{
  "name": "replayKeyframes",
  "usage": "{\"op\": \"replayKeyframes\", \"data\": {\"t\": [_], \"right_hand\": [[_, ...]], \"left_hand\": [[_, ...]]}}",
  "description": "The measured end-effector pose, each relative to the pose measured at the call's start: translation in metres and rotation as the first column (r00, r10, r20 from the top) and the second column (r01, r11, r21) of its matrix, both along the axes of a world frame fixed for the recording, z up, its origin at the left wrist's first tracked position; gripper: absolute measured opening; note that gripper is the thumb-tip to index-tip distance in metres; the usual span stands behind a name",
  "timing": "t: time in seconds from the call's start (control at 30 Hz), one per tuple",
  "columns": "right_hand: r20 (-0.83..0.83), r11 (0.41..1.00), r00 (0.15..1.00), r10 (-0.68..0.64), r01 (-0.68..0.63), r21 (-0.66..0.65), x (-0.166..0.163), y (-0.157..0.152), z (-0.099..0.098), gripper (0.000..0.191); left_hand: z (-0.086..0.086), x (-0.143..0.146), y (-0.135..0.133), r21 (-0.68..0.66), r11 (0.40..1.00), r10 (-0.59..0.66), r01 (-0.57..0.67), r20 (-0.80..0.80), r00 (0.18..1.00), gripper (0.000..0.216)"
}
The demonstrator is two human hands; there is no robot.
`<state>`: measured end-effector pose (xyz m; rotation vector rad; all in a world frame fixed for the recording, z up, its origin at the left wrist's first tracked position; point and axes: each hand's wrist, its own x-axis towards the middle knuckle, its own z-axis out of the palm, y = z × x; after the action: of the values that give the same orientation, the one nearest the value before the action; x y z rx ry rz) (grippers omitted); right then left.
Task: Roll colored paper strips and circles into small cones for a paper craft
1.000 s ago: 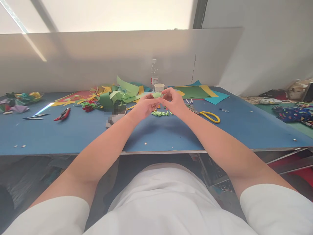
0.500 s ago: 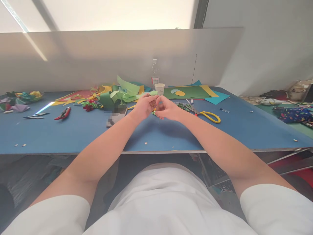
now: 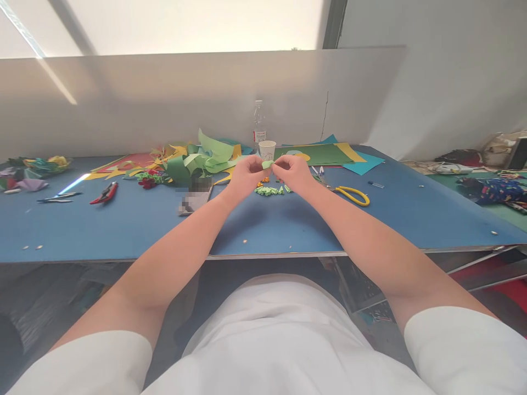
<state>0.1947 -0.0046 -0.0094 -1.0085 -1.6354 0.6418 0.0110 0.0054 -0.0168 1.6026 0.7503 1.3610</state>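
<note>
Between my fingertips is a small light green paper piece, held up above the table. My left hand pinches its left end, and my right hand pinches the right end. Below the hands, several small light green curled paper pieces lie in a curved row on the table. Small orange bits show just behind them, partly hidden by my hands. A white paper cup stands just beyond my fingers.
A plastic bottle stands behind the cup. Yellow-handled scissors lie at right, red-handled pliers at left. Green paper scraps heap left of centre; coloured sheets lie at back right. The blue table's front edge runs before me.
My hands have drawn slightly apart, the right one moving right. The light green paper piece now shows stretched between the fingertips, and the row of pieces below has come into sight.
</note>
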Motion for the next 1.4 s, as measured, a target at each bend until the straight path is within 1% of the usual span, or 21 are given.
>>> {"op": "replayKeyframes", "data": {"t": [0.13,0.3,0.4,0.47,0.63,0.8,0.93,1.03,1.1,1.13,1.2,1.27,1.3,1.4], "right_hand": [[-0.059,0.997,0.996,0.06,-0.064,-0.051,0.002,0.004,-0.002,0.012],[-0.114,0.993,0.989,0.096,-0.103,-0.053,0.003,0.005,-0.002,0.009],[-0.098,0.994,0.991,0.086,-0.091,-0.055,0.005,0.005,-0.001,0.007],[-0.103,0.995,0.992,0.072,-0.078,-0.055,0.006,0.004,-0.001,0.006],[-0.112,0.993,0.989,0.094,-0.101,-0.057,0.007,0.004,0.001,0.016],[-0.098,0.993,0.991,0.088,-0.094,-0.065,0.006,0.001,0.001,0.019],[-0.045,0.995,0.995,0.085,-0.087,-0.055,0.006,-0.001,0.001,0.016],[0.054,0.996,0.995,0.082,-0.08,-0.028,0.006,-0.005,0.001,0.009],[0.115,0.997,0.99,0.079,-0.082,0.014,0.005,-0.006,0.002,0.009],[0.136,0.996,0.988,0.073,-0.078,0.036,0.005,-0.007,0.002,0.011],[0.158,0.995,0.986,0.057,-0.068,0.066,0.004,-0.007,0.002,0.017],[0.168,0.995,0.984,0.057,-0.071,0.076,0.003,-0.007,0.002,0.017],[0.169,0.994,0.984,0.064,-0.077,0.077,0.003,-0.008,0.002,0.015],[0.198,0.992,0.977,0.076,-0.095,0.086,0.001,-0.008,0.001,0.01]], "left_hand": [[-0.003,-0.002,0.005,0.074,0.997,0.021,-0.017,-0.06,0.998,0.033],[-0.001,-0.004,0.004,0.143,0.989,0.058,-0.041,-0.115,0.992,0.027],[0.003,-0.005,-0.002,0.112,0.993,0.057,-0.04,-0.155,0.986,0.017],[0.006,-0.006,-0.007,0.082,0.996,0.05,-0.035,-0.188,0.981,0.016],[0.007,-0.006,-0.008,0.101,0.991,0.112,-0.089,-0.253,0.961,0.017],[0.0,-0.005,0.003,0.055,0.995,0.092,-0.083,-0.183,0.979,0.018],[-0.001,-0.005,0.006,0.046,0.997,0.076,-0.07,-0.151,0.986,0.017],[-0.001,-0.006,0.006,0.063,0.993,0.107,-0.097,-0.17,0.98,0.015],[0.0,-0.007,0.006,0.069,0.989,0.139,-0.129,-0.174,0.975,0.016],[0.0,-0.007,0.007,0.064,0.987,0.155,-0.146,-0.175,0.972,0.019],[0.0,-0.008,0.007,0.036,0.985,0.174,-0.17,-0.172,0.97,0.032],[0.0,-0.008,0.007,0.006,0.984,0.179,-0.18,-0.157,0.971,0.046],[0.0,-0.007,0.007,0.0,0.984,0.177,-0.179,-0.145,0.973,0.047],[-0.001,-0.005,0.008,0.007,0.98,0.196,-0.197,-0.109,0.974,0.029]]}}
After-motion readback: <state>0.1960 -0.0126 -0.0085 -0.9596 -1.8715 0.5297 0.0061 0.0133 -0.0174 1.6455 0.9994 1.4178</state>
